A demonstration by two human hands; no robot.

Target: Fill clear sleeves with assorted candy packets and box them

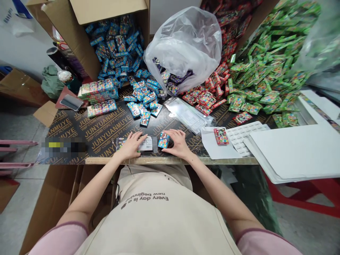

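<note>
My left hand [131, 145] lies with fingers spread on a clear plastic packet [149, 144] at the table's front edge. A white label with a barcode shows through the packet, and darker printed contents show at its left end. Just right of the packet, my right hand [178, 143] grips a small blue printed box [163, 140] between thumb and fingers. Beyond my hands lies a loose group of similar blue boxes [145, 117]. To their right, flat clear plastic sleeves [188, 113] lie in a pile.
Blue boxes spill from a cardboard carton [106, 9] at the back. A clear bag [186, 35] holds purple packs. Red packs [205, 101] and green packs [265, 71] heap at right. Wrapped stacks [102, 108] and a phone [71, 102] lie left; white sheets [294, 152] overhang the right.
</note>
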